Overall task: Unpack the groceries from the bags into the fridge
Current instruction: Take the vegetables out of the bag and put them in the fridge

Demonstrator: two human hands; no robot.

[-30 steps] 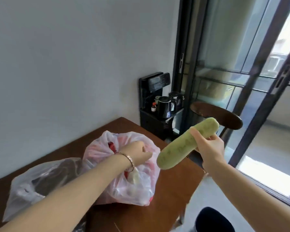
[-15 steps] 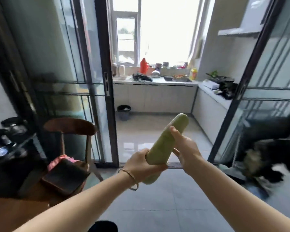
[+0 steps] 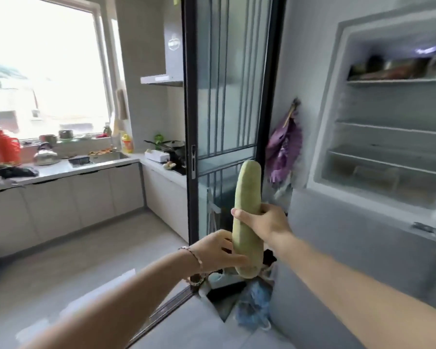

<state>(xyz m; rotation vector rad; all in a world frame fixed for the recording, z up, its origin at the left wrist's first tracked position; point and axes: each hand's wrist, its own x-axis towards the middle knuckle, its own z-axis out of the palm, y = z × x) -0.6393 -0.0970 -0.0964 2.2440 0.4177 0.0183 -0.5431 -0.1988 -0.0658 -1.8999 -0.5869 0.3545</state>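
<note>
A long pale green gourd (image 3: pixel 247 197) stands nearly upright in front of me at centre frame. My right hand (image 3: pixel 264 222) grips its middle from the right side. My left hand (image 3: pixel 219 250), with a bracelet on the wrist, holds its lower part from the left. The open fridge (image 3: pixel 378 157) is at the right, with white shelves; the top shelf holds some blurred items, and the lower shelves look bare. The grocery bags are out of view.
A black-framed sliding glass door (image 3: pixel 227 96) stands straight ahead. Beyond it at left is a kitchen counter (image 3: pixel 68 167) with a red jug, a kettle and a sink. A purple cloth (image 3: pixel 283 147) hangs left of the fridge. Bags lie on the floor (image 3: pixel 252 306) below the gourd.
I have turned right from the table and bags toward the fridge. My left hand left the bag and took the gourd's lower part. The gourd has swung upright.
</note>
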